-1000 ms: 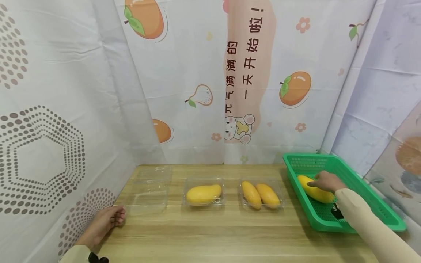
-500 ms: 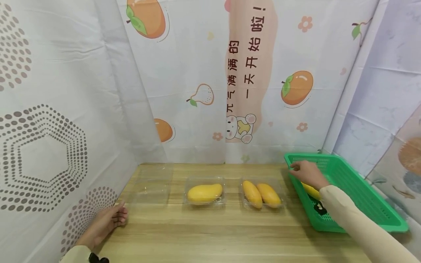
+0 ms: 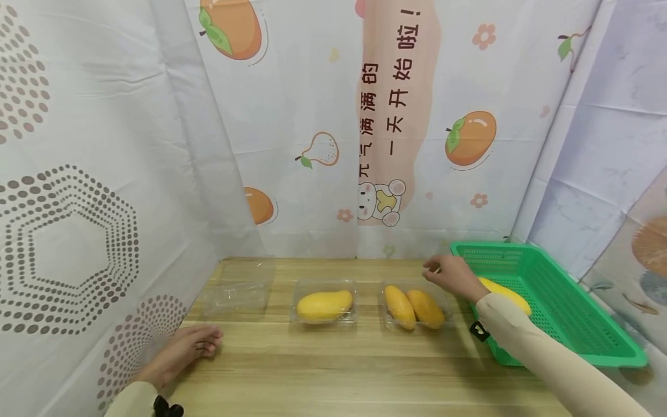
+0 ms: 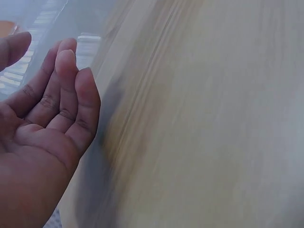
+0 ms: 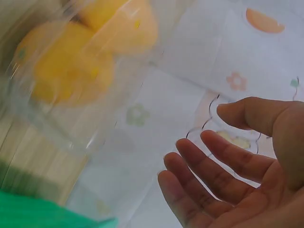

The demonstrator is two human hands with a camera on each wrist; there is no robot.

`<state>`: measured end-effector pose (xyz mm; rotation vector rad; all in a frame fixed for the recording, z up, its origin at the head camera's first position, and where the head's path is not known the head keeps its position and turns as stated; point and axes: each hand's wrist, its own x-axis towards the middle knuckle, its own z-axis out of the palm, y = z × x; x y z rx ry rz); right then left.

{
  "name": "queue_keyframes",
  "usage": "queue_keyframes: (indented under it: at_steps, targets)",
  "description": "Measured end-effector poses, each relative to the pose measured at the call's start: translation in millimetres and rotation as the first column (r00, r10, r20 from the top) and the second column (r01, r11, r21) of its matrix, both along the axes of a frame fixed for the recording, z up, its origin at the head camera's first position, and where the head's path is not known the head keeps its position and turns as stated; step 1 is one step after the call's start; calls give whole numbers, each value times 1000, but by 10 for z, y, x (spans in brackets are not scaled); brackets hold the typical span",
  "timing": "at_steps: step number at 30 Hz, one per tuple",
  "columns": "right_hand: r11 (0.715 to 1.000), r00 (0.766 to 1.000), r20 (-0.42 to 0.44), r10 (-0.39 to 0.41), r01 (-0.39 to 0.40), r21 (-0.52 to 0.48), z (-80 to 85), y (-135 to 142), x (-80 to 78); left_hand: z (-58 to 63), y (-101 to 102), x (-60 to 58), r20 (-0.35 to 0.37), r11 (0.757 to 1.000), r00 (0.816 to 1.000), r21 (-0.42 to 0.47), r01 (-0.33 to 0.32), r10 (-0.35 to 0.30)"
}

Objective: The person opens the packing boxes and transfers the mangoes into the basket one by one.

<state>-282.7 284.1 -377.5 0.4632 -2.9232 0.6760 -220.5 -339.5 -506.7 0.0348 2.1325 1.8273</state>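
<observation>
My right hand [image 3: 454, 277], empty with fingers loosely bent, hovers above the right end of a clear plastic box [image 3: 447, 296] that holds two mangoes [image 3: 400, 307]. In the right wrist view the fingers [image 5: 216, 178] are apart and hold nothing. Inside the green basket [image 3: 583, 313] lies a mango [image 3: 508, 295], partly hidden by the right sleeve. A middle clear box holds one larger mango [image 3: 324, 306]. At the left stands another clear box [image 3: 234, 298] with nothing seen in it. My left hand [image 3: 190, 350] rests in front of it, palm up, relaxed and holding nothing.
The wooden table [image 3: 333, 370] carries the boxes in a row, with the basket at its right end. Printed cloth [image 3: 312, 202] walls in the back and both sides. A small black device [image 3: 168, 408] sits on the left sleeve.
My right hand has left the mango in the basket and moved left, over the rim to the box of two mangoes. The left hand has shifted slightly right.
</observation>
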Motion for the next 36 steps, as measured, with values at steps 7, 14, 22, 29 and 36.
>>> queue_keyframes:
  at_steps: [7,14,22,29,36]
  targets:
    - [1000,1000,-4,22,-22,-9,-22,-278,-5,-76,155,-48,-9,996,996,-23,87,-88]
    - [999,999,-3,36,-36,-22,-19,-497,19,-119,316,-99,-32,994,994,-33,102,-103]
    - [992,993,-8,114,-114,-44,-82,-794,46,-119,534,-104,-27,993,993,-1,117,-117]
    - [985,987,18,162,-161,-59,-111,-1088,74,-56,685,-131,-41,992,991,7,127,-127]
    - [969,971,-1,240,-240,-65,-154,-1341,126,-46,800,-137,-48,992,991,21,128,-126]
